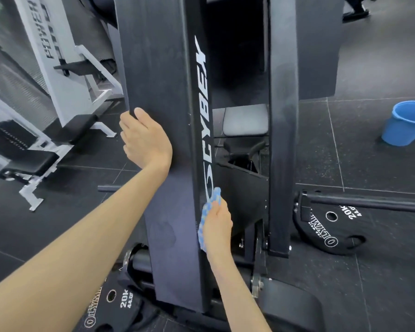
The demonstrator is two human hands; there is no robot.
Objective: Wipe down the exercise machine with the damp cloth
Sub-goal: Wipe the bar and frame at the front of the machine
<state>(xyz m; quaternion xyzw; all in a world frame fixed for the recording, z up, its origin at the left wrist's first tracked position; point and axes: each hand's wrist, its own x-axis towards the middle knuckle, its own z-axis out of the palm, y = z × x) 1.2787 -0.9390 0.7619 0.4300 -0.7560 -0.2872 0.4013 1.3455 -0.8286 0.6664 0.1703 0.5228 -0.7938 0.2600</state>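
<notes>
A black exercise machine fills the middle of the view, its wide upright beam bearing white CYBEX lettering on the right side face. My left hand grips the beam's left edge, thumb on the front face and fingers curled behind it. My right hand presses a blue-and-white checked cloth against the beam's right side face, just below the lettering. Most of the cloth is hidden under the hand.
A blue bucket stands on the dark tiled floor at the right. Black 20 kg weight plates sit at lower left and on a bar at right. A white and black machine stands at the left. A second black upright rises right of the beam.
</notes>
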